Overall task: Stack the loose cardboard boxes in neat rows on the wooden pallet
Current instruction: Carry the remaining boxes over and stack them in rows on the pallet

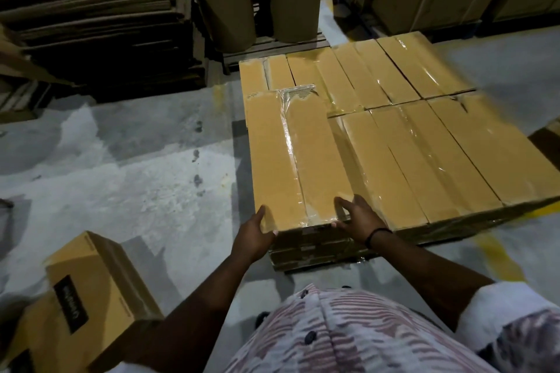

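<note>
The left hand (254,230) and right hand (360,218) clasp the near corners of the top box (298,157), its long axis running straight away from the fingers (341,202) (seemingly sitting above the neighbouring boxes (424,145)).

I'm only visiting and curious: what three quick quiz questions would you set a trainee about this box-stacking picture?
1. True or false: the left hand and the right hand both hold the near end of the taped box.
2. Which wrist wears the black band? A: left. B: right.
3. Fill in: the loose box with the dark label lies to the person's ____.

Key: 1 true; 2 B; 3 left.
</note>
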`<state>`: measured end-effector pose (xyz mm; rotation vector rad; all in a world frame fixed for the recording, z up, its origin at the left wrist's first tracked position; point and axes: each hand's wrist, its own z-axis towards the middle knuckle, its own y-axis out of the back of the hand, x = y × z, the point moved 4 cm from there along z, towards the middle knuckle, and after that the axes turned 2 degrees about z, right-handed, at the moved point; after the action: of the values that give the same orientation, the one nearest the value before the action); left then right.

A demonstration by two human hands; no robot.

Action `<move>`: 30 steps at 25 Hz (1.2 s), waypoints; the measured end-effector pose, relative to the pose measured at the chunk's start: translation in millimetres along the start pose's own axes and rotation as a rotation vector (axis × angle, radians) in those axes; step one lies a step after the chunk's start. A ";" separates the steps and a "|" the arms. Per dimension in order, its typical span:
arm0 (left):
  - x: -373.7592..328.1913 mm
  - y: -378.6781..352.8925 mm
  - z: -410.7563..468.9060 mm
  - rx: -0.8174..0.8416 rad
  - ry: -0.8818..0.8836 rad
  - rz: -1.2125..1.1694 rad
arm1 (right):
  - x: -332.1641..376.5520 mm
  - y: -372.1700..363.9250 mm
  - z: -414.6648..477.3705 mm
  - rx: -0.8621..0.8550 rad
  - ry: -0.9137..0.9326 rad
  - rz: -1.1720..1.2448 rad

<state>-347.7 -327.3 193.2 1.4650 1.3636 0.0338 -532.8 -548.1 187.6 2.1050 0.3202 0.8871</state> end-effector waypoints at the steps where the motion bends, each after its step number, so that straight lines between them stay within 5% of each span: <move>1: 0.5 -0.5 0.0 -0.003 0.003 0.007 | -0.1 1.2 -0.2 0.001 0.010 -0.004; 14: -2.2 -0.5 2.6 -0.052 0.067 0.093 | 0.2 15.5 12.0 -0.009 0.065 0.000; 30: -15.2 6.3 29.0 0.086 0.012 0.431 | 2.9 24.5 51.0 0.119 0.122 -0.083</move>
<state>-330.1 -355.6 194.4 1.8107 1.0474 0.2629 -497.3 -592.2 186.1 2.1330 0.5322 0.9694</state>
